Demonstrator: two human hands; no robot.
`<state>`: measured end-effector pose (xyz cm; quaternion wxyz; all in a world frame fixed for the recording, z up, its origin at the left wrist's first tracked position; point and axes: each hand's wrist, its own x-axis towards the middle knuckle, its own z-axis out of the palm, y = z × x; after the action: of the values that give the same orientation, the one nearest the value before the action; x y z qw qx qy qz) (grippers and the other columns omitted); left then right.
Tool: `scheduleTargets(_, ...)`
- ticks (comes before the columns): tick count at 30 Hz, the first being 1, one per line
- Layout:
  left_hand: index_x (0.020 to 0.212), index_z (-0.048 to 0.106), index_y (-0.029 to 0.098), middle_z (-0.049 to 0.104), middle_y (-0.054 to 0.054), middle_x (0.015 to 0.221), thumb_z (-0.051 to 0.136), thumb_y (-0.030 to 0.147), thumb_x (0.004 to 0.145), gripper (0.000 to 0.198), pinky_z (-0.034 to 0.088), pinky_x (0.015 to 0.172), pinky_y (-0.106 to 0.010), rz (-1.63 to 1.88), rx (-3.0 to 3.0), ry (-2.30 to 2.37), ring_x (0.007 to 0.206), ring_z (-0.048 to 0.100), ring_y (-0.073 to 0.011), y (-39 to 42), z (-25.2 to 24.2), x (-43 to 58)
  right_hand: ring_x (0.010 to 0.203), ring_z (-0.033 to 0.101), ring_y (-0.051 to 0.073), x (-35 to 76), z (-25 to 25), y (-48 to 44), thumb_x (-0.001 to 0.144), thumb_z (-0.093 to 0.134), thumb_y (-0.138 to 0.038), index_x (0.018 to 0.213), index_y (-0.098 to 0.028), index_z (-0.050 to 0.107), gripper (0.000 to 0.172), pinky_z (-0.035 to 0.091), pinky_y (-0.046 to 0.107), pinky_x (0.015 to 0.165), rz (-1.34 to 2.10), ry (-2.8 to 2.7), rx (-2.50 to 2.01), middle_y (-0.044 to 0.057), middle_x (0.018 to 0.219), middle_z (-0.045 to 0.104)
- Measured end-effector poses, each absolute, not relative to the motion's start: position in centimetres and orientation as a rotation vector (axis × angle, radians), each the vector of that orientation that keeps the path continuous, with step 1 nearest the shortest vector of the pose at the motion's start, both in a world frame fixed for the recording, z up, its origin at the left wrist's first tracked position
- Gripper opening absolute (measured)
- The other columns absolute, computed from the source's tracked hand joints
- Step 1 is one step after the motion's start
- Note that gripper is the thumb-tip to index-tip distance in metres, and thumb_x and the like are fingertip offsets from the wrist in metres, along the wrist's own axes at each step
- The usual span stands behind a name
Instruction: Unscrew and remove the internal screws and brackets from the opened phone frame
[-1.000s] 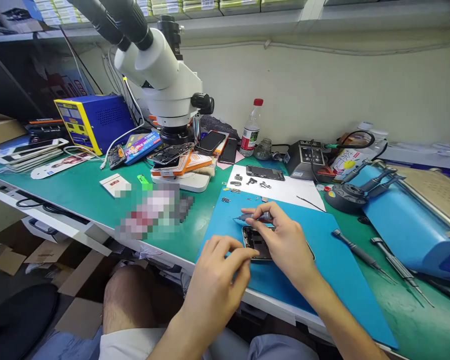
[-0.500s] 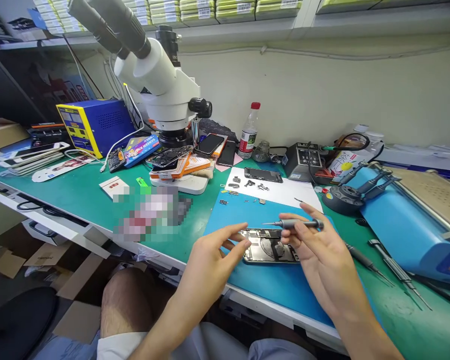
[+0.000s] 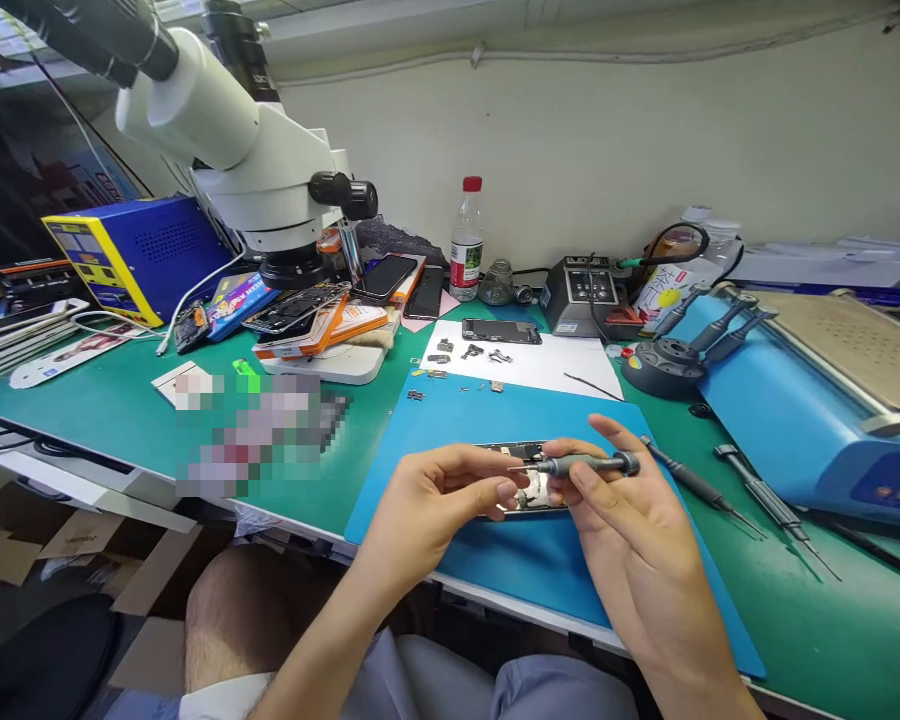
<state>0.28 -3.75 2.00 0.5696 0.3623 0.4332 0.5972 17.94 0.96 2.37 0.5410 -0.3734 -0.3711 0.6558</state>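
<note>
My right hand [image 3: 637,520] is closed around a slim grey precision screwdriver [image 3: 592,466], held nearly level with its thin tip to the left. Beside that tip is my left hand [image 3: 442,495], its fingers curled, with a gap between thumb and index finger. Whether something tiny is at the tip cannot be made out. Below both hands an opened phone [image 3: 536,508] lies on the blue mat [image 3: 495,565], its inner parts exposed and largely hidden by my fingers.
Small phone parts [image 3: 471,352] and a dark phone screen [image 3: 501,331] rest on white paper behind the mat. More screwdrivers [image 3: 765,500] lie on the right, near a blue machine [image 3: 802,430]. A microscope [image 3: 247,190] stands at left, a bottle [image 3: 466,245] at the back.
My hands have come closer together over the phone, and the screwdriver tip is now at my left fingers. The camera view has shifted, moving the bench contents leftward in the picture.
</note>
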Motion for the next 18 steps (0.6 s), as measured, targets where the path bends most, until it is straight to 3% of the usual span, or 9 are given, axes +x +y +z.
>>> scheduleTargets(3, 0.098, 0.091, 0.021, 0.088, -0.006, 0.094, 0.095, 0.027, 0.083, 0.017, 0.064, 0.072, -0.02, 1.408, 0.84, 0.965, 0.081, 0.08, -0.0161, -3.2, 1.3, 0.5, 0.083, 0.073, 0.014, 18.1, 2.2, 0.9, 0.078, 0.098, -0.035, 0.133, -0.033, 0.064, 0.064, 0.064, 0.024, 0.081, 1.561, -0.864, -0.888, 0.002, 0.105, 0.081)
scheduleTargets(10, 0.096, 0.091, 0.021, 0.087, -0.005, 0.089, 0.091, 0.033, 0.091, 0.013, 0.064, 0.071, -0.021, 1.486, 0.906, 1.019, 0.076, 0.079, -0.0156, -3.6, 0.6, 0.7, 0.091, 0.074, 0.015, 18.5, 1.4, 0.7, 0.087, 0.091, -0.033, 0.136, -0.035, 0.062, 0.057, 0.063, 0.025, 0.084, 1.568, -0.921, -0.847, 0.002, 0.11, 0.08)
scheduleTargets(18, 0.102, 0.092, 0.023, 0.088, -0.005, 0.095, 0.085, 0.03, 0.096, 0.011, 0.065, 0.076, -0.021, 1.426, 0.988, 1.083, 0.08, 0.078, -0.0153, -4.0, 1.0, 0.4, 0.078, 0.07, 0.016, 18.3, 1.5, 0.6, 0.082, 0.094, -0.034, 0.135, -0.033, 0.063, 0.061, 0.065, 0.03, 0.079, 1.537, -0.903, -0.897, 0.003, 0.108, 0.08)
